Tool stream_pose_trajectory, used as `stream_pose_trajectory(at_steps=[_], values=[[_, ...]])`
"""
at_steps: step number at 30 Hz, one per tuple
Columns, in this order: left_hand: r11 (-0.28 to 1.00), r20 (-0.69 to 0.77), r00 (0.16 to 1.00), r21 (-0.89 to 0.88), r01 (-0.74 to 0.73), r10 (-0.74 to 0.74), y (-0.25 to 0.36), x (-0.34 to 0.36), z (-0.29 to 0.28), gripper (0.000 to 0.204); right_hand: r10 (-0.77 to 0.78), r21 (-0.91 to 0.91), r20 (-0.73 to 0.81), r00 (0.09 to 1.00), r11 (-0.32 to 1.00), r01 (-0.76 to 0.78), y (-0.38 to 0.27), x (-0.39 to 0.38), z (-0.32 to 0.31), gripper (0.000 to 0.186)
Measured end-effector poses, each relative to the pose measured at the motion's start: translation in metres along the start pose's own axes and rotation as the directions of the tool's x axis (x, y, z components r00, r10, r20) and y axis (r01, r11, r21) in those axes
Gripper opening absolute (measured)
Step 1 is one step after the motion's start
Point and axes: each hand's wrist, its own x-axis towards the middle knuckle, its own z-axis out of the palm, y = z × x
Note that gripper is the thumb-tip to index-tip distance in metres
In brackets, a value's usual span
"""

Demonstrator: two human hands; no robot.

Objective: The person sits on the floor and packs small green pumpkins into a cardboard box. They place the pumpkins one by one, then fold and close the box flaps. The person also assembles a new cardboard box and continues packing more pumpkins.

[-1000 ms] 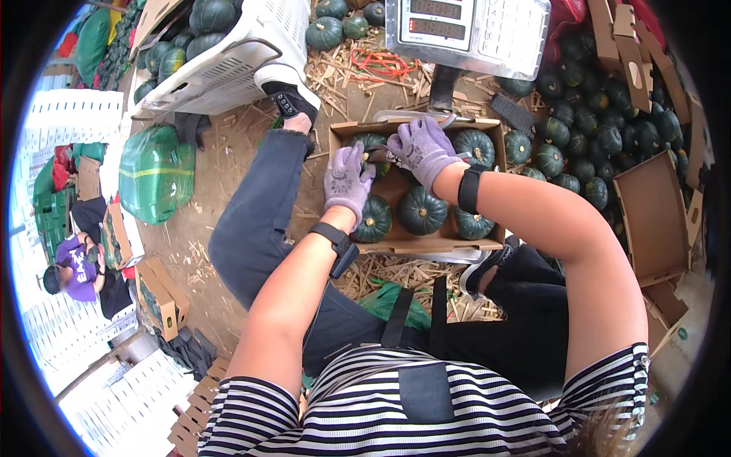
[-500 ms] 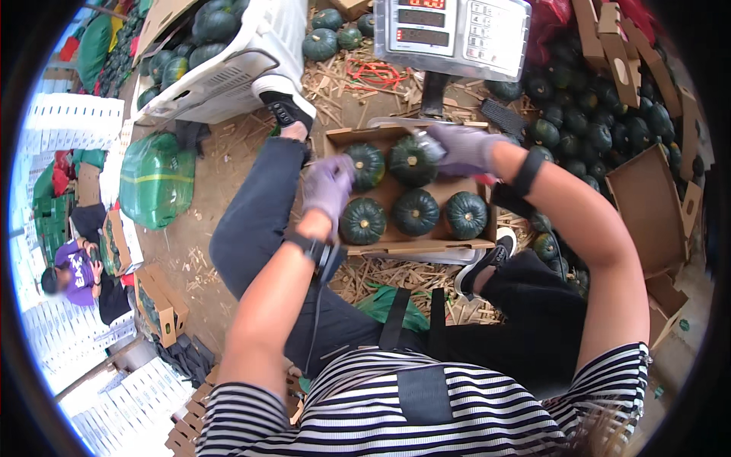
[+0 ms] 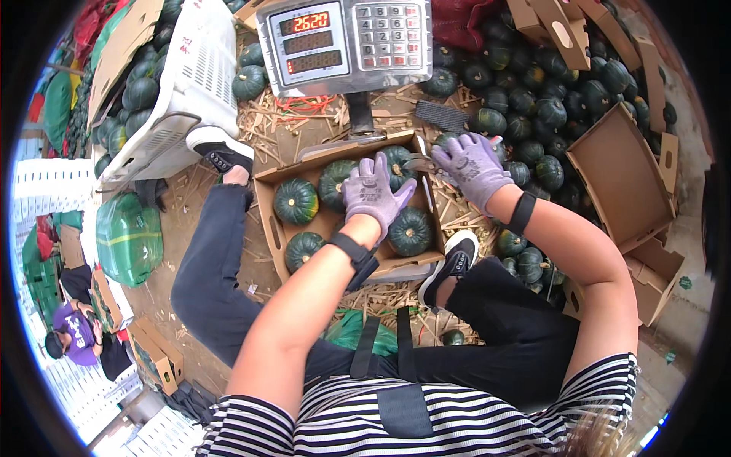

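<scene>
A shallow cardboard box (image 3: 263, 190) holds several dark green pumpkins (image 3: 295, 201), set in two rows. My left hand (image 3: 375, 192), in a light purple glove, lies over the middle of the box with its fingers spread. It partly covers the pumpkins under it; whether it presses on one, I cannot tell. By the box's right edge, my gloved right hand (image 3: 474, 169) is closed round pruning shears (image 3: 420, 162). Their metal blades point left, close to the far right pumpkin (image 3: 397, 166), and the handles are mostly hidden by the glove.
Behind the box stands a digital scale display (image 3: 346, 46) on a post; a metal platform shows under the box. A white crate (image 3: 202, 72) of pumpkins is at the far left. Loose pumpkins (image 3: 548, 110) and cardboard trays (image 3: 620, 179) lie right. Another person (image 3: 76, 335) sits far left.
My view has swung right, and the box appears lower left and tilted. My left hand has moved over the box's middle and spread its fingers. The right hand has drawn back from the far right pumpkin.
</scene>
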Motion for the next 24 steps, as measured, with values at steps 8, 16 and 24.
stream_pose_trajectory(at_steps=[8, 16, 24], values=[[0.940, -0.282, 0.908, -0.052, -0.339, 0.312, -0.045, 0.018, 0.061, 0.061, -0.084, -0.013, -0.063, 0.994, 0.996, 0.084, -0.005, 0.019, 0.015, 0.030], [0.959, -0.144, 0.956, -0.087, -0.270, 0.256, -0.038, 0.034, 0.035, 0.028, -0.024, 0.430, 0.530, 0.848, 0.869, -0.244, -0.021, 0.029, -0.026, 0.039], [0.782, 0.168, 0.767, -0.224, -0.582, 0.619, -0.043, -0.108, -0.072, 0.056, 0.406, 0.703, 0.458, 0.791, 0.379, -0.602, -0.001, -0.065, 0.064, 0.067]])
